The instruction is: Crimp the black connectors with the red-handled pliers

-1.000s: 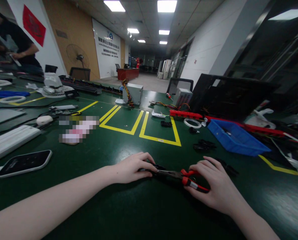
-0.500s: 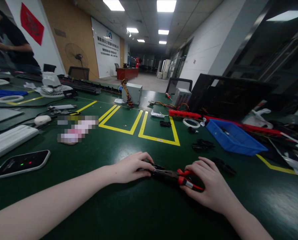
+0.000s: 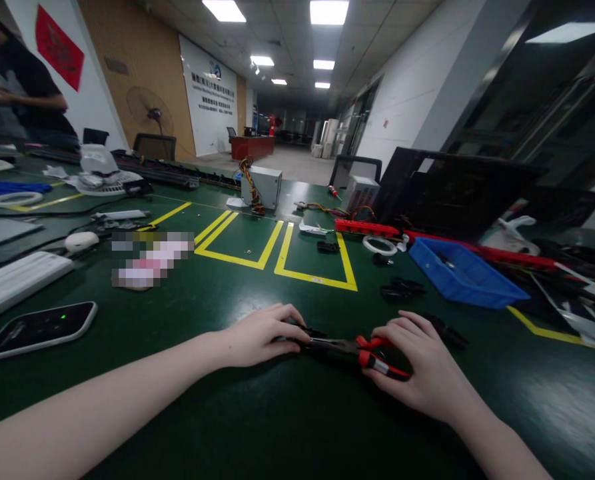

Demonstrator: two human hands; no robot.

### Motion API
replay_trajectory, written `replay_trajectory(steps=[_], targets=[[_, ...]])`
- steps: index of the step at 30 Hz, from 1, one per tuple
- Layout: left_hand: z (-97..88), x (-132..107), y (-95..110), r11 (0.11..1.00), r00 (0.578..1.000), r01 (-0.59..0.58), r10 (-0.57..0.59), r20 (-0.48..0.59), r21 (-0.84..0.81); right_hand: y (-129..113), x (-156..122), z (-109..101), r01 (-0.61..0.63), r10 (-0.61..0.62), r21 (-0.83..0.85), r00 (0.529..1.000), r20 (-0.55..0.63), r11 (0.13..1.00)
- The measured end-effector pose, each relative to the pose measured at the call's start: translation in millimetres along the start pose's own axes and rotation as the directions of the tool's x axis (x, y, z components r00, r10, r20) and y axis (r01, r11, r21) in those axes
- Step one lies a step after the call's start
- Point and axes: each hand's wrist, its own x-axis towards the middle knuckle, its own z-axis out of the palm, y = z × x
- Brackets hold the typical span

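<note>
Red-handled pliers [image 3: 372,357] lie low over the green table [image 3: 257,427] in front of me. My right hand [image 3: 420,370] is closed round the red handles. The dark jaws [image 3: 327,345] point left toward my left hand [image 3: 262,333], whose fingers pinch a small black part [image 3: 308,331] right at the jaw tips. Both forearms rest near the table's front edge. What the small black part is cannot be made out.
A blue bin [image 3: 460,273], red strips [image 3: 370,229] and a black case [image 3: 457,190] stand at the right. Yellow tape boxes [image 3: 277,250] mark the middle. A phone [image 3: 40,327] and white keyboard [image 3: 17,283] lie left. Another person [image 3: 22,87] stands far left.
The pliers' handles have shifted slightly between my right fingers; my head has turned a little. Both hands stay where they were.
</note>
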Motion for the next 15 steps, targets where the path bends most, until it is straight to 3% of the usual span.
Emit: replay_trajectory(steps=[15], targets=[[-0.9,-0.3,0.8,1.0,1.0,0.001,-0.002,-0.007,-0.016,-10.6,4.1,0.7,-0.008,0.008,-0.003,1.0,0.003,1.0]])
